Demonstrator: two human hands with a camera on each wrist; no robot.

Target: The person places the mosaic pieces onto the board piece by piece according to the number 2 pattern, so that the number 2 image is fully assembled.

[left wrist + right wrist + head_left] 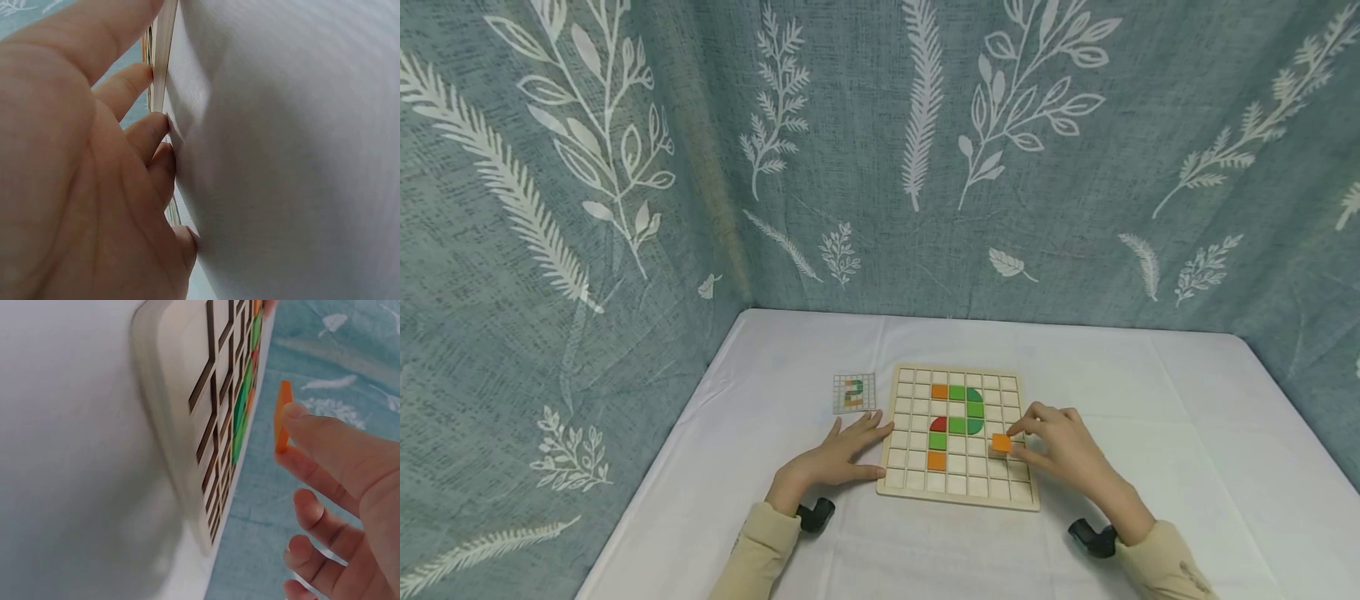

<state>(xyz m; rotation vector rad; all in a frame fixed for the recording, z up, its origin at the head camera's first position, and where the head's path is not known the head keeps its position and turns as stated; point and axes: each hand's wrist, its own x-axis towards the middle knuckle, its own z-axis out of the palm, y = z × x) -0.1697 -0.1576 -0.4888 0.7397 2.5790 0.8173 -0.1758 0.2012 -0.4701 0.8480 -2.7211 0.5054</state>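
A square wooden grid board [958, 492] lies on the table, with orange, green and red tiles set in some of its cells. Between thumb and index finger my right hand [1063, 446] pinches an orange square tile [1001, 443], held above the board's right side. The right wrist view shows the same orange tile [283, 417] edge-on, apart from the board. My left hand [838, 454] lies with fingers spread at the board's left edge, its thumb and fingertips touching or close to the rim. Its palm [81, 169] fills much of the left wrist view.
Beyond the left hand lies a small pattern card [853, 392] with a coloured figure on a grid. A white cloth covers the table [1150, 400]. Behind and at the sides hangs a blue-green curtain [865, 150] with white leaf prints.
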